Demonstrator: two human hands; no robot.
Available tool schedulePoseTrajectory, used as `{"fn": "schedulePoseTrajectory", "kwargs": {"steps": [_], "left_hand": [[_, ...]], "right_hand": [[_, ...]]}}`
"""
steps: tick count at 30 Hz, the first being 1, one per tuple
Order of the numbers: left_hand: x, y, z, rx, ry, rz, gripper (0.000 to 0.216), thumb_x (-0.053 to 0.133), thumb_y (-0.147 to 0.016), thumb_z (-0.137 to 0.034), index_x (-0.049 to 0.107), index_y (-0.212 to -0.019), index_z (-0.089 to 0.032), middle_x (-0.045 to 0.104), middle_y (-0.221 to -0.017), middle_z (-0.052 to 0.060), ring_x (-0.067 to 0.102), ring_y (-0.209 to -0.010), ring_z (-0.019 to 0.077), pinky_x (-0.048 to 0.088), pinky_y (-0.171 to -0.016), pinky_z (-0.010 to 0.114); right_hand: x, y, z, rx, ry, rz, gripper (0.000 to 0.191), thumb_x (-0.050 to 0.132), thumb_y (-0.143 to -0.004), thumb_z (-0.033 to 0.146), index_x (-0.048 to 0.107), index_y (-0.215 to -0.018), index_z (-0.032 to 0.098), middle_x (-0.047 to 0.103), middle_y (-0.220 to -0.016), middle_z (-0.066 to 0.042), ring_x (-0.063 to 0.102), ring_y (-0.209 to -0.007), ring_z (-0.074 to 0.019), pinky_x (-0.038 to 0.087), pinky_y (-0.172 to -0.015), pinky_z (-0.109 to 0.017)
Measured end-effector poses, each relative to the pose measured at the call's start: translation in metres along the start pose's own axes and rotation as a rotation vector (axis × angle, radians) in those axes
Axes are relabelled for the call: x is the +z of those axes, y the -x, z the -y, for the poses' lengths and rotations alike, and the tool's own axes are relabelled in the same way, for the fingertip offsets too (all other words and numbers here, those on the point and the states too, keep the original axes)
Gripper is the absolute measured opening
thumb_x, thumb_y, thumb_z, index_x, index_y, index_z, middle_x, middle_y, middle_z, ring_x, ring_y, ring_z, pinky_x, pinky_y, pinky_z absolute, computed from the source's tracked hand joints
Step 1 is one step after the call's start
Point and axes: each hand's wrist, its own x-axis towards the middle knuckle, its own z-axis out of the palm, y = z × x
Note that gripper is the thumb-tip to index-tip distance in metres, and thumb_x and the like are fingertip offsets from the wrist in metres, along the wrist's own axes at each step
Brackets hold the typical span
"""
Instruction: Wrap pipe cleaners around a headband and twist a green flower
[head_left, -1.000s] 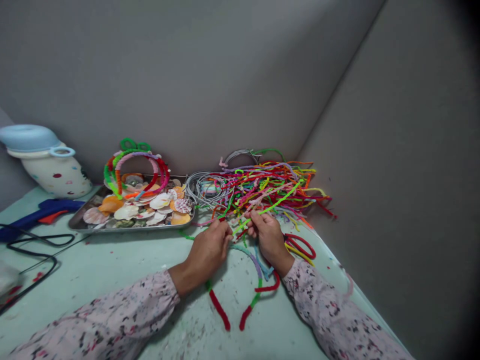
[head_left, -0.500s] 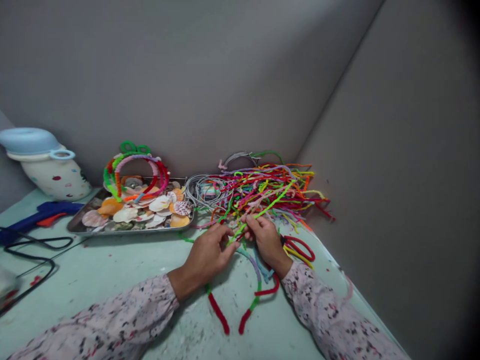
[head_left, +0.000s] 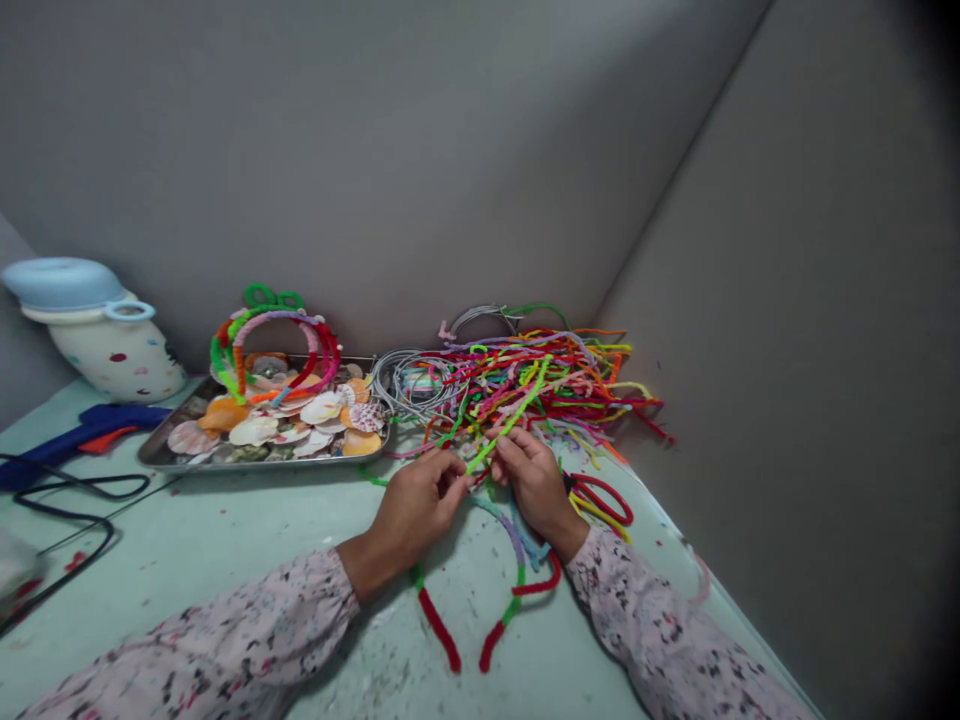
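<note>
A light green pipe cleaner (head_left: 517,412) slants up from between my two hands. My left hand (head_left: 416,508) pinches its lower end with closed fingers. My right hand (head_left: 534,480) grips it a little higher, fingers closed too. Under both hands lies a headband (head_left: 480,580) wrapped in red, green, purple and blue fuzz, its two red tips pointing toward me. Just behind my hands a big tangled pile of coloured pipe cleaners (head_left: 555,385) fills the corner of the table.
A metal tray (head_left: 161,452) of seashells stands left of the pile, with wrapped headbands (head_left: 274,345) leaning on it. Bare grey headbands (head_left: 405,385) lie beside it. A blue glue gun (head_left: 82,432), black cord (head_left: 67,520) and a spotted white container (head_left: 112,350) are at left. Grey walls close the corner.
The green pipe cleaner has been drawn out of the pile and tilted more upright. My left fingers have shifted along its lower end; both hands stay over the headband.
</note>
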Motion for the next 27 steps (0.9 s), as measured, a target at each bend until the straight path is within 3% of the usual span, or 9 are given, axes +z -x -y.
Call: {"fn": "schedulePoseTrajectory", "kwargs": {"steps": [7, 16, 21, 27], "left_hand": [[0.001, 0.001, -0.002, 0.009, -0.015, 0.019, 0.012, 0.049, -0.084, -0.024, 0.059, -0.08, -0.018, 0.06, -0.071, 0.001, 0.052, -0.064, 0.0144, 0.037, -0.06, 0.025], [0.001, 0.0, -0.004, 0.047, -0.028, 0.053, 0.012, 0.048, -0.085, -0.024, 0.057, -0.081, -0.018, 0.059, -0.075, 0.002, 0.052, -0.067, 0.015, 0.039, -0.064, 0.026], [0.001, 0.004, -0.003, 0.04, -0.016, 0.044, 0.012, 0.047, -0.085, -0.023, 0.057, -0.081, -0.018, 0.058, -0.073, 0.002, 0.052, -0.065, 0.0145, 0.038, -0.062, 0.025], [0.0, 0.004, -0.006, 0.015, 0.06, 0.029, 0.017, 0.053, -0.084, -0.031, 0.06, -0.089, -0.018, 0.058, -0.071, 0.0, 0.051, -0.062, 0.0131, 0.037, -0.057, 0.023]], "right_hand": [[-0.001, -0.002, 0.0, -0.025, 0.015, -0.077, 0.024, 0.061, -0.082, 0.04, 0.063, -0.077, 0.017, 0.053, -0.056, 0.004, 0.045, -0.049, -0.0073, 0.035, -0.05, -0.02], [-0.001, -0.004, -0.002, -0.037, 0.023, -0.126, 0.025, 0.061, -0.081, 0.043, 0.062, -0.079, 0.018, 0.052, -0.058, 0.004, 0.044, -0.049, -0.0084, 0.033, -0.048, -0.021], [-0.004, -0.008, -0.005, 0.019, 0.018, -0.056, 0.027, 0.063, -0.079, 0.043, 0.061, -0.074, 0.017, 0.055, -0.057, 0.003, 0.043, -0.047, -0.0082, 0.033, -0.047, -0.021], [0.004, 0.002, 0.005, 0.076, 0.049, 0.057, 0.026, 0.064, -0.078, 0.044, 0.064, -0.081, 0.018, 0.059, -0.063, 0.002, 0.048, -0.05, -0.0087, 0.035, -0.049, -0.021]]}}
